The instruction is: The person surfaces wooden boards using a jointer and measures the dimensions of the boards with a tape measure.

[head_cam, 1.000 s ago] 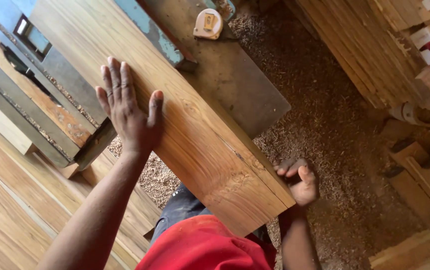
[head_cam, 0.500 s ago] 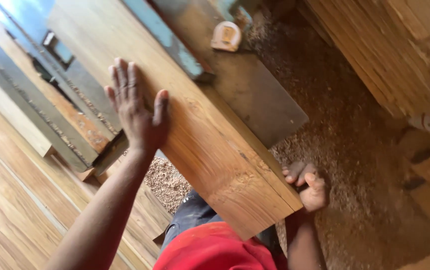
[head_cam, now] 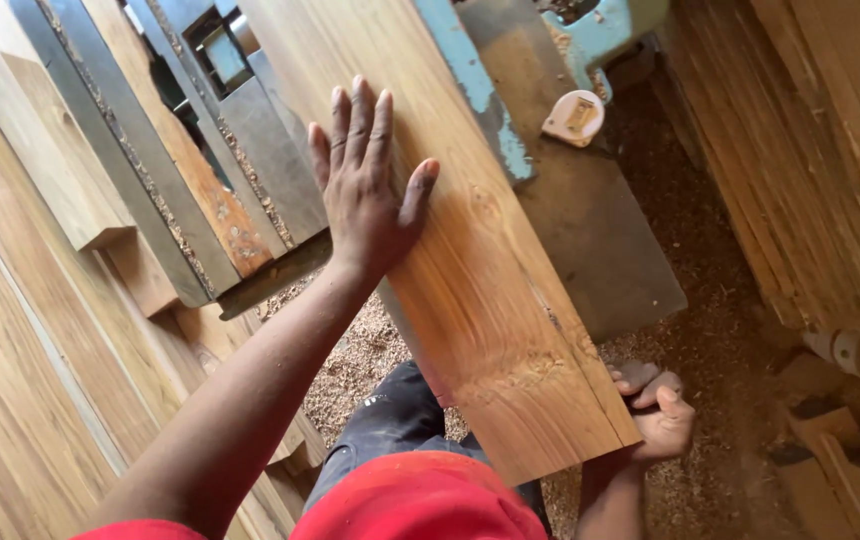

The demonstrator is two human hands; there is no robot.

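Even warm daylight, no glare, frame mostly sharp.
Soft diffuse light, faint shadow beside the left hand (head_cam: 365,190) on the plank (head_cam: 470,260); dim under the machine (slot top left goes near black); sawdust floor (head_cam: 720,340) darker, right edge stacks slightly soft, mild wide-angle stretch at corners.

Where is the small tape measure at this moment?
In the head view, the tape measure lies at the upper right on the grey machine table, just right of the wooden board and below the blue-green machine part.
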